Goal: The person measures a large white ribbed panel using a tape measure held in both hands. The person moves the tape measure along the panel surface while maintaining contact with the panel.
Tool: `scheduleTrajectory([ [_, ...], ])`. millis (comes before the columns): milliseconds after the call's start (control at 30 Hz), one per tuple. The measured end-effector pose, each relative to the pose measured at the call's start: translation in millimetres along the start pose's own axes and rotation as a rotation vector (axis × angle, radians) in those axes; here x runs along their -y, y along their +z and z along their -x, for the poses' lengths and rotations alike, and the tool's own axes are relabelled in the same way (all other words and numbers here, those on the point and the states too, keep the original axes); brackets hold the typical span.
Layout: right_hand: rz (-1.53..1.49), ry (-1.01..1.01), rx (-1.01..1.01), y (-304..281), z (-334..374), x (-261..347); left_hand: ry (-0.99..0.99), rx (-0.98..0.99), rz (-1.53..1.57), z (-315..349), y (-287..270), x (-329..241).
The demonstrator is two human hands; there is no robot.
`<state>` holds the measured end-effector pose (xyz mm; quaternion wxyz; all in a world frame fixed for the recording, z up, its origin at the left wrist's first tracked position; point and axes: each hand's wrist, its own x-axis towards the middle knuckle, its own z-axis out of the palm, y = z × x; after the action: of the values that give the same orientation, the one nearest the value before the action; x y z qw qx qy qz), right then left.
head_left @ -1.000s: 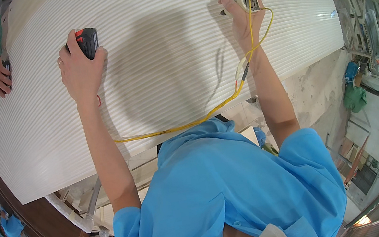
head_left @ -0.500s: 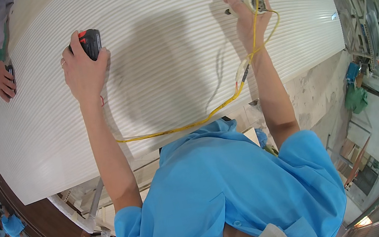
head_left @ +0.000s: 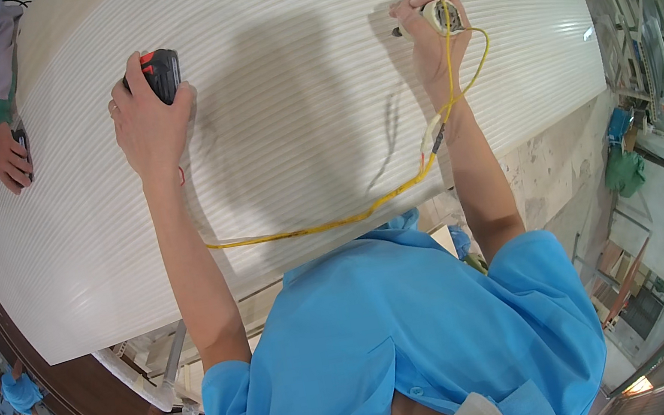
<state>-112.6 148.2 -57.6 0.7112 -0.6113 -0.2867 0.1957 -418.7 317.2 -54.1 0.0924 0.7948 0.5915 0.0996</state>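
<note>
A large white ribbed panel [head_left: 296, 144] lies under both my hands. At its left part, my left hand [head_left: 153, 131] is closed round a black and red block [head_left: 161, 74] that looks like a power-tool battery; whatever is beneath the palm is hidden. Farther right, my right hand [head_left: 434, 39] grips a cream, round-bodied power tool [head_left: 443, 17], with wires at its open end and a short dark tip on its left. A yellow cord [head_left: 334, 223] runs from this tool, past a taped joint [head_left: 436, 137], across the near part of the panel towards my left forearm.
At the far left, a co-worker's hand [head_left: 10, 158] holds a dark object on the panel's edge. A dark brown board [head_left: 106, 395] shows below the panel at the left. Racks [head_left: 655, 26] and a green bag [head_left: 624, 171] stand to the right.
My right hand and its tool appear slightly lower and to the left. My left hand has shifted slightly right in the picture, and both grips stay closed. The co-worker's hand appears lower.
</note>
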Motion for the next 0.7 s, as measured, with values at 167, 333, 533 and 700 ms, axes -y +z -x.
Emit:
scheduleTrajectory([
  [167,0.084,0.026,0.019,0,3,4,-0.008,0.007,0.006,-5,1,-1],
  [333,-0.028,-0.018,0.018,-3,-1,6,-0.014,0.008,-0.007,-7,2,-1],
  [533,0.021,0.053,0.003,7,4,-1,-0.035,0.062,-0.016,-14,2,2],
  [700,-0.095,-0.041,0.017,1,-1,8,-0.008,0.014,-0.013,-15,3,1],
])
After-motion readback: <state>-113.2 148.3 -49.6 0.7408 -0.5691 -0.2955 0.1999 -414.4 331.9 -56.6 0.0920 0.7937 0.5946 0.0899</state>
